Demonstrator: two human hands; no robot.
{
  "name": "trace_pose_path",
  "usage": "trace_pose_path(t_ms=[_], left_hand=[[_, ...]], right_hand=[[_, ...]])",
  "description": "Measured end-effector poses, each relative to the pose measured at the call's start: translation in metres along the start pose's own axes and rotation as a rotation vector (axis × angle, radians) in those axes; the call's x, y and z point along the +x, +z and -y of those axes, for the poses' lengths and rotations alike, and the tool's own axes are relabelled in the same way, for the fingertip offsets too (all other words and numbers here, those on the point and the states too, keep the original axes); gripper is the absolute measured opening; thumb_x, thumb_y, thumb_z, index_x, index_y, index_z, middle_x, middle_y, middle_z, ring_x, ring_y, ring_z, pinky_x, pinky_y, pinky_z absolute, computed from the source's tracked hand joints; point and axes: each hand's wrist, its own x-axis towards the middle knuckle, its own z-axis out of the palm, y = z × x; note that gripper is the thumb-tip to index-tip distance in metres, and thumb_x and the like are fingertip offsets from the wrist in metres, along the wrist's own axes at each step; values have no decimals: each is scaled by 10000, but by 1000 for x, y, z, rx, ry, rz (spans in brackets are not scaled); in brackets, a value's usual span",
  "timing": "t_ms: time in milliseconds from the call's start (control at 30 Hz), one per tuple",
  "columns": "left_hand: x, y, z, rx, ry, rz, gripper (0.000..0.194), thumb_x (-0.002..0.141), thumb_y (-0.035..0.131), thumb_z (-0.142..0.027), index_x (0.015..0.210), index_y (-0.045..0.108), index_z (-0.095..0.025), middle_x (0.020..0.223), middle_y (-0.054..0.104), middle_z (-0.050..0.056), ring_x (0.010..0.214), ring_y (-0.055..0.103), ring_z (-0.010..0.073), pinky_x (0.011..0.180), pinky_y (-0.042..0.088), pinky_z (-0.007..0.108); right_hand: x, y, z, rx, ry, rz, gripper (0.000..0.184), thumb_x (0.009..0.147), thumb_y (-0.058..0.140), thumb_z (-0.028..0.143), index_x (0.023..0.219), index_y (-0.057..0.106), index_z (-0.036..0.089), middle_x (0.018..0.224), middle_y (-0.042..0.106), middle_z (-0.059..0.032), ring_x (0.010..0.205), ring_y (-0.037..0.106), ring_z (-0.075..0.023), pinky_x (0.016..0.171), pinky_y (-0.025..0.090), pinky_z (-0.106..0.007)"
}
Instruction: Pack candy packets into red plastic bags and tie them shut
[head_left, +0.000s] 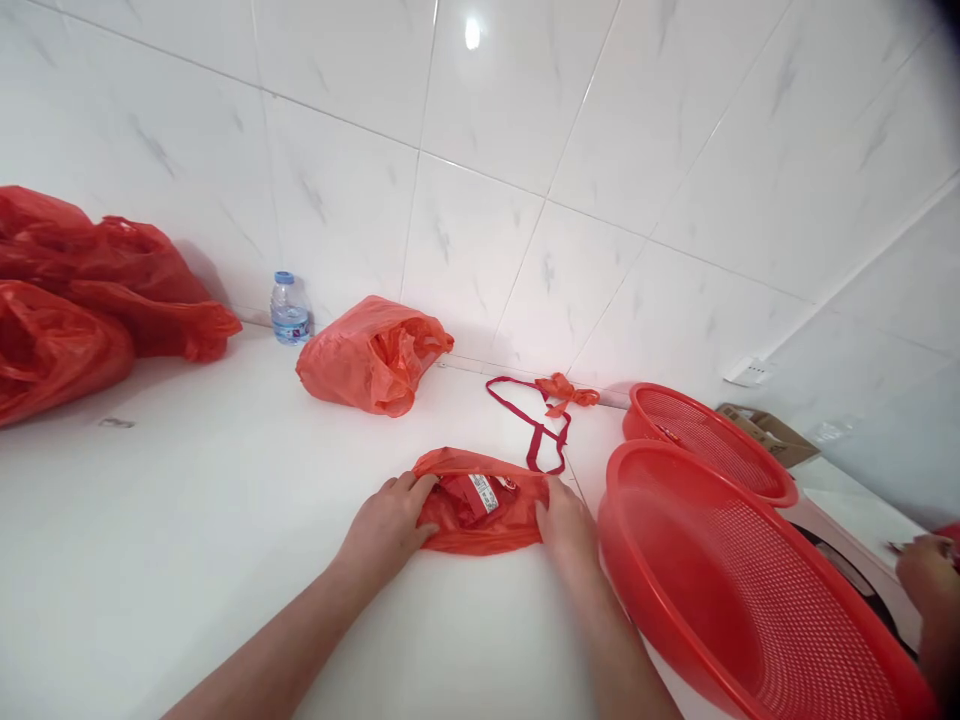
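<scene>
A red plastic bag (480, 541) lies on the white table in front of me, its mouth held wide. My left hand (394, 522) grips the bag's left rim, thumb inside. On the opposite rim, my right hand (564, 525) is closed round the plastic. Inside the bag, red packets with a white printed label (484, 493) show; how many there are is hidden. Just behind the bag lies a loop of dark red strap (537, 450), beside a crumpled scrap of orange-red plastic (568, 392).
Two red plastic baskets (679, 560) stand close on my right, with a cardboard box (772, 432) beyond. Another person's hand (928, 575) is at the far right. Filled red bags (360, 355) and a water bottle (289, 312) stand along the tiled wall.
</scene>
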Motion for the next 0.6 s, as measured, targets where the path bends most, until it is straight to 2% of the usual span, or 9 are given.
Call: trace_pose_path(t_ms=[133,267,367,433,533,600], left_hand=[[-2,1,2,-92,-31,1,442,752,424,-127,1140,565,-285,911,646,68,818,597,240,650,425,315],[1,-7,2,-340,-135,-79,335,797,417,-202,1061,596,-304,866,634,24,774,590,203,647,439,296],[10,-20,-3,-606,-274,-295,264,802,496,-337,1038,589,-264,837,597,10,743,567,175,639,462,279],[20,-34,-11,-739,-292,-475,297,771,562,-392,1016,588,-225,834,585,12,743,558,164,654,472,277],[34,-59,-32,-826,-193,-664,308,742,618,-389,980,592,-196,846,588,17,781,562,159,714,480,290],[39,-76,-50,-841,-109,-726,304,737,634,-376,977,594,-193,849,579,18,820,566,163,764,487,305]], right_hand=[[-2,5,0,178,-25,4,396,769,387,97,1087,547,269,926,648,-17,799,583,-174,633,386,-258],[-4,5,-5,320,-9,-39,417,775,366,112,1115,547,273,952,645,-15,814,586,-181,671,416,-275],[-6,5,-10,398,14,-133,378,798,396,167,1141,542,229,1058,632,-56,928,583,-207,776,433,-313],[-6,5,-10,455,16,-213,338,827,387,217,1124,547,203,1073,625,-76,962,573,-217,815,435,-334],[-8,3,-8,578,-2,-379,293,865,361,271,1077,544,185,1076,607,-94,983,555,-215,846,435,-344],[-9,2,-6,671,-4,-449,252,875,375,298,1038,533,187,1052,600,-93,959,553,-208,839,445,-335]])
